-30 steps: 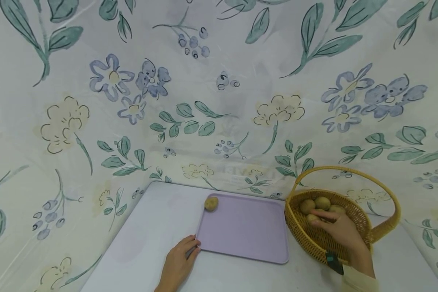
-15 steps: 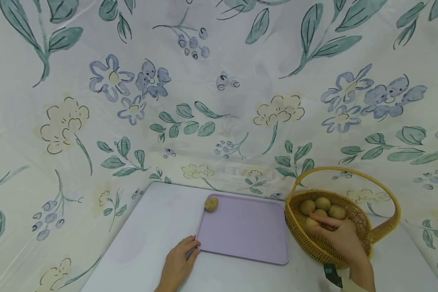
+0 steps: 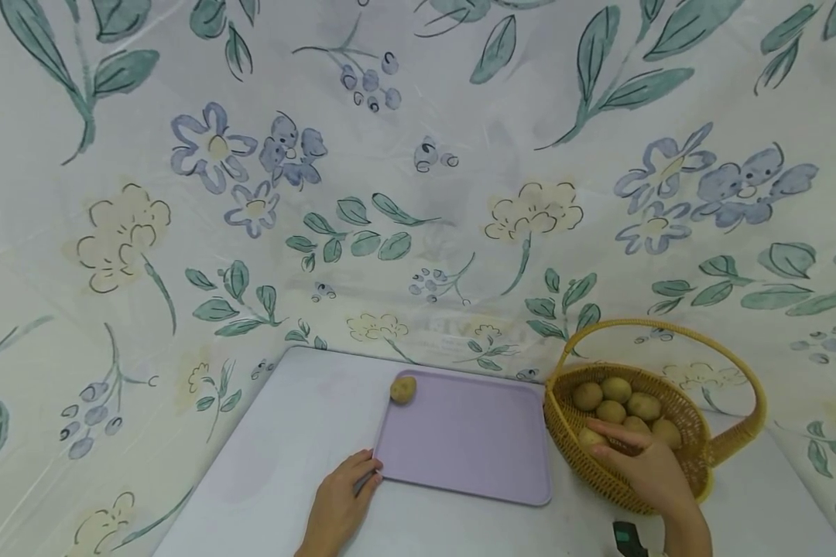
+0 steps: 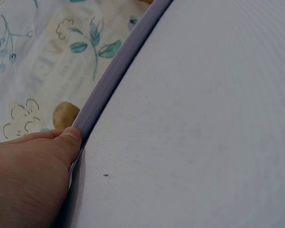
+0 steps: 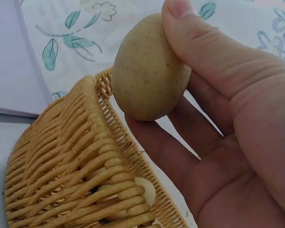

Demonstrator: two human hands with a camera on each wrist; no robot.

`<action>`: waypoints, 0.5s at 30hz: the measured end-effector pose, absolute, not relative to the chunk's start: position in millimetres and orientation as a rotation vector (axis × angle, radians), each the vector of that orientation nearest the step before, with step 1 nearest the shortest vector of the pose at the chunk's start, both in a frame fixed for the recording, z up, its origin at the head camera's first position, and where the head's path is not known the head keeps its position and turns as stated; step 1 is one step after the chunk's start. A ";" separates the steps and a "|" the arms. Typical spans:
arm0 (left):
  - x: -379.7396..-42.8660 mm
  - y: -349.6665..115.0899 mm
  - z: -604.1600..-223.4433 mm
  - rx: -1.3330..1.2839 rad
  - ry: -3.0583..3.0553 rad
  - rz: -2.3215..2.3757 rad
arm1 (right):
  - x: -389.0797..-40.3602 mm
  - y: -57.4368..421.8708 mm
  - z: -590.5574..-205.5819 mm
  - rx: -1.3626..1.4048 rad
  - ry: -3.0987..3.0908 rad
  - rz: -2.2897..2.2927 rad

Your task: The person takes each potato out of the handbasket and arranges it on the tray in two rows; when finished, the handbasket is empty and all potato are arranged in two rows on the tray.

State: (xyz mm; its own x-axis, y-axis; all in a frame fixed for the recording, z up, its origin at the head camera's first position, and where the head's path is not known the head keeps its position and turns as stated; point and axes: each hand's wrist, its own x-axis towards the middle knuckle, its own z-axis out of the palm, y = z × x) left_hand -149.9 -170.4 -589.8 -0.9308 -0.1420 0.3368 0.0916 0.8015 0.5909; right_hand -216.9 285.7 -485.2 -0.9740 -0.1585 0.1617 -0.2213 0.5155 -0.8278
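In the head view the light was soft and even, with faint shine on the flowered sheet (image 3: 453, 255) and stretching toward the edges, while the left wrist view was dimmer, with fine ripples across the bench (image 4: 194, 118), and the right wrist view showed the potato (image 5: 149, 71) sharply.

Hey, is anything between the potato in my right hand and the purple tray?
Yes: the left rim of the wicker basket lies between the potato and the purple tray. I can't tell whether the potato is high enough to clear it. Nothing else visible stands between them.
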 end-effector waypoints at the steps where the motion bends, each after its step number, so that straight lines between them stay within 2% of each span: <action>1: -149.9 -170.5 -589.4 0.039 -2.621 -0.887 | -216.7 285.3 -485.9 0.342 -2.664 1.485; 15: -148.6 -170.1 -586.3 0.022 -2.617 -0.897 | -215.9 265.5 -487.8 0.424 -2.555 1.519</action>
State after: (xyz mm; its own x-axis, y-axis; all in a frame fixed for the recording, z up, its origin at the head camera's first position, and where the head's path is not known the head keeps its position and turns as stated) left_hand -148.6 -170.1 -586.3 -0.9304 -0.1329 0.3415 0.1044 0.7972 0.5947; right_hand -215.9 265.5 -487.8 -0.9506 -0.1694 0.2602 -0.3095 0.4507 -0.8373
